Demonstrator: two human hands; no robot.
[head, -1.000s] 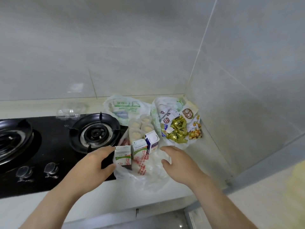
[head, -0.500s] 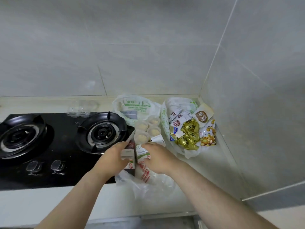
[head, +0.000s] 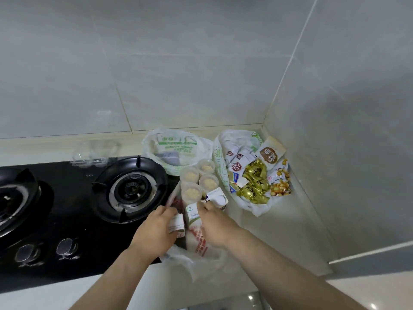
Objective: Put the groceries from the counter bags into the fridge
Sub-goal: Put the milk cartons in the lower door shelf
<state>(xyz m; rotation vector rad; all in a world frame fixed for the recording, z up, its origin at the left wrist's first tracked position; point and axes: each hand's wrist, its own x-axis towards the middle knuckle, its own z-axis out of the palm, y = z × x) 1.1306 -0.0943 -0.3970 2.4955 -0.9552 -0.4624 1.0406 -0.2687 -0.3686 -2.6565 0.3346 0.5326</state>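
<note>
A clear plastic bag (head: 201, 260) with red print lies open at the counter's front edge. In it stand small green-and-white milk cartons and several lidded cups (head: 191, 192) of beige food. My left hand (head: 156, 229) grips the left carton (head: 176, 223). My right hand (head: 214, 222) closes on the middle carton (head: 192, 212). A third carton (head: 218, 198) with a blue corner stands just behind my right fingers. Behind it, another bag (head: 225, 144) spills gold-wrapped snacks (head: 254, 184) and sachets.
A black gas hob (head: 67, 211) with two burners fills the left; its right burner (head: 131, 189) is next to my left hand. A white-and-green bag (head: 176, 148) lies at the back. A clear clamshell box (head: 93, 153) sits behind the hob. Tiled walls close the back and right.
My right hand moved left from the counter onto the middle carton. My left hand wrapped tighter round the left carton. The camera swung left and closer, away from the fridge edge.
</note>
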